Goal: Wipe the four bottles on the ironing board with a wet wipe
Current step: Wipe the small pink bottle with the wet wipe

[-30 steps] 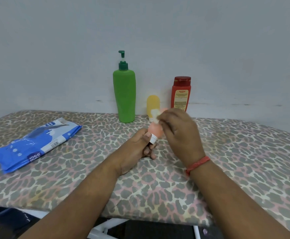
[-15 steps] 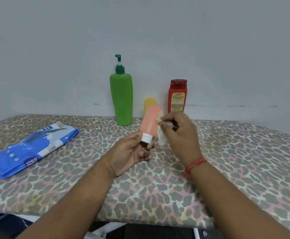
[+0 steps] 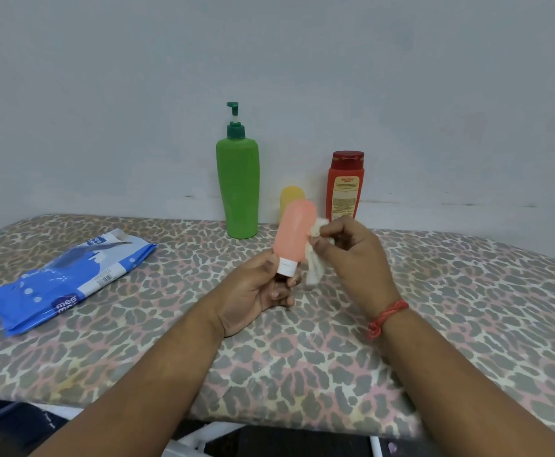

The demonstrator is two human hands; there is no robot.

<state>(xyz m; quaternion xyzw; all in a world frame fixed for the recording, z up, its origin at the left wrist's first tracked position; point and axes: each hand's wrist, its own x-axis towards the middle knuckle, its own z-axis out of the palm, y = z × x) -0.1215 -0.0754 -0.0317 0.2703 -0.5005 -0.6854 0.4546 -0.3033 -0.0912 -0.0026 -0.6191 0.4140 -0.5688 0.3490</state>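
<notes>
Left hand: palm up above the ironing board, fingers curled around the white cap end of the pink bottle.
Pink bottle: cap down, tilted, between both hands.
Right hand: pinches a crumpled wet wipe against the bottle's right side.

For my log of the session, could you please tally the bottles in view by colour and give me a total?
Green: 1, the pump bottle standing by the wall.
Red: 1, the capped bottle standing by the wall.
Yellow: 1, the small bottle, partly hidden.
Pink: 1, the tube-shaped bottle, held cap-down by the left hand while the right hand presses a wet wipe against it.
Total: 4 bottles.
</notes>
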